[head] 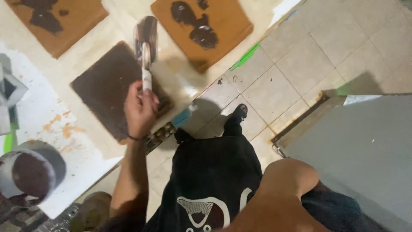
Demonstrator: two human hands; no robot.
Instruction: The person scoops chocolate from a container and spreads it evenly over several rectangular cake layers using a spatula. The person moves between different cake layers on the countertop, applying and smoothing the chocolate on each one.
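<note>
1. Nearest the camera, at 5 o'clock, the person's bent knee (pixel 285 182) fills the lower frame over a black printed shirt (pixel 214 180). The right hand is not in view, so its state cannot be told.
2. At 9 o'clock the left hand (pixel 139 109) is closed around the pale handle of a wide paintbrush (pixel 146 47), whose bristles are blurred just past the far edge of a dark-coated square board (pixel 105 88).
3. That board looks fully covered in dark brown; the step in hand appears to be brushing the coat across the boards.
4. The next stroke would call for a steady wrist and a loaded brush; a tin of dark paint (pixel 30 174) sits at 8 o'clock.
5. Farther off, at 11 and 12 o'clock, two tan boards (pixel 56 25) (pixel 214 30) carry only dark blotches.
6. The boards lie on a cream sheet (pixel 111 36) over a pale tiled floor (pixel 300 64); a grey panel (pixel 365 141) stands at 3 o'clock.
</note>
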